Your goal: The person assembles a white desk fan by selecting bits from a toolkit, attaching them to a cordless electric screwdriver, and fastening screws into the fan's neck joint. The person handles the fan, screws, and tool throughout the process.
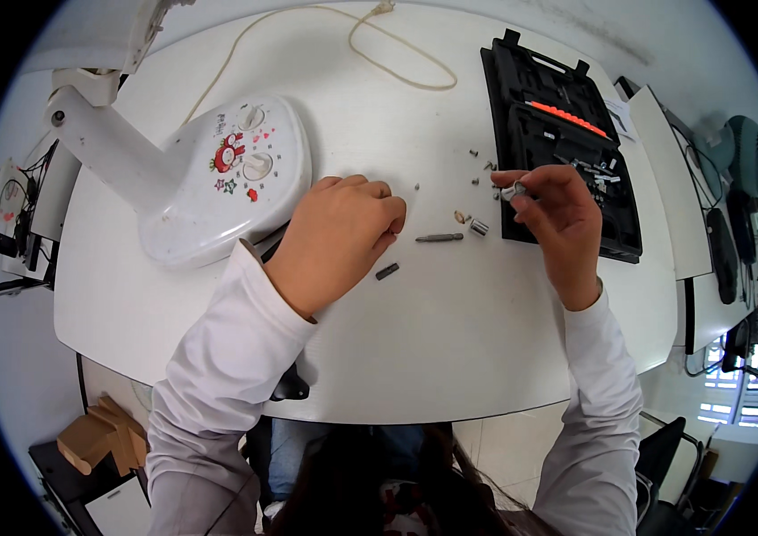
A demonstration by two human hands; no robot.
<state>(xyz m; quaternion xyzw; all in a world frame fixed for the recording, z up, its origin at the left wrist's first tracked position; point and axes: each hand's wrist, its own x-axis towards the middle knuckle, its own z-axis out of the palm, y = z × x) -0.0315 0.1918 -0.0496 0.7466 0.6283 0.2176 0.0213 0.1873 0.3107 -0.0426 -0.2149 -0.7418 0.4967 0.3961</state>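
My right hand (565, 219) pinches a small shiny metal piece, perhaps a socket (513, 190), between thumb and fingers, beside the near left edge of a black tool case (622, 248). My left hand (339, 234) is curled closed, back upward, beside a white appliance base (285, 192) with two knobs and stickers; whatever its fingers hold is hidden. Between my hands lie a screwdriver bit (439, 238), a short dark bit (387, 271), a metal socket (479, 227) and a small brass-coloured piece (460, 216). Several small screws (475, 181) are scattered near the case.
The appliance's white post (111, 143) rises at left. Its pale cord (406, 79) loops across the back of the white table (450, 357). The case holds an orange strip (571, 120) and loose metal bits. A dark object (290, 386) shows under my left forearm, partly hidden.
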